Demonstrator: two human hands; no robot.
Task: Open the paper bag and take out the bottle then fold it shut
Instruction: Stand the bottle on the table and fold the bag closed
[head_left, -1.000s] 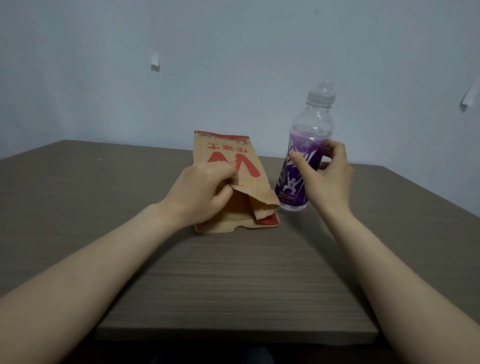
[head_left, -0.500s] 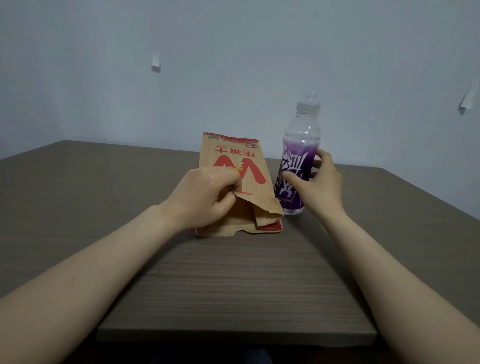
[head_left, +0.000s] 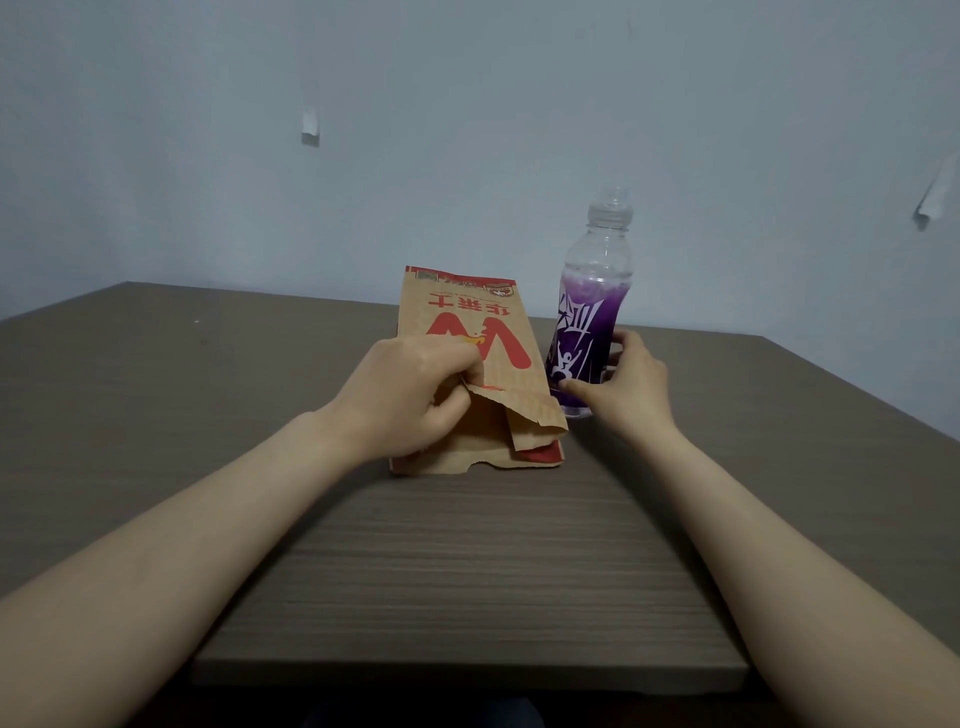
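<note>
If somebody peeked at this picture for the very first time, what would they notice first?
Probably the bottle with purple drink, standing upright toward the back of the table, with the right hand wrapped around its lower part. Right beside it lies a brown paper bag with a big red letter on it, its open end pinched by the left hand.

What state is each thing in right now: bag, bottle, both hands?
Bag: lying flat on the table, mouth toward the person, open, not folded shut.
Bottle: out of the bag, upright on the table beside the bag, cap on, part full of purple drink.
Left hand: gripping the bag's upper layer at the mouth.
Right hand: wrapped around the bottle's lower half.
</note>
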